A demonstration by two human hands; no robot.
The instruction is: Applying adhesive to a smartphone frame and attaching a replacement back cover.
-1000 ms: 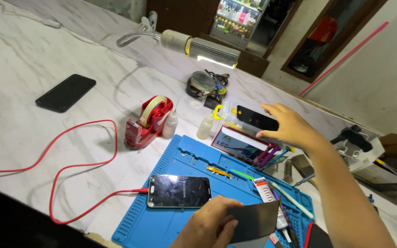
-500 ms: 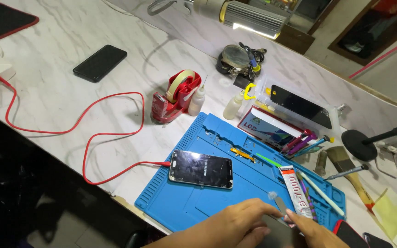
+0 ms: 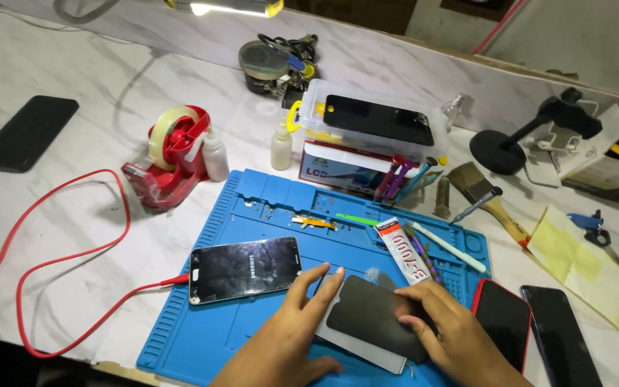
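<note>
Nearest the camera, both hands work on a dark screen panel [image 3: 377, 315] lying flat on a grey backing sheet [image 3: 356, 344] at the front of the blue work mat [image 3: 252, 330]. Left hand [image 3: 288, 344] lies w/ fingers spread flat, fingertips pressing the panel's left edge; it grips nothing. Right hand [image 3: 453, 333] has fingers loosely curled over the panel's right side, pressing down, not closed around it. Just left of the hands, a phone [image 3: 245, 270] lies face up on the mat, red cable [image 3: 73, 258] plugged into its left end. Right of the hands, off the mat, a red-edged phone [image 3: 501, 322] & a black phone [image 3: 560, 337] lie side by side. Mid-mat: white glue tube [image 3: 404, 249], touching the panel's top. Further back: red tape dispenser [image 3: 170, 154], two small squeeze bottles [image 3: 281, 143], clear box w/ a black screen [image 3: 377, 120] on top. Far left: another black phone [image 3: 26, 132], well apart.
</note>
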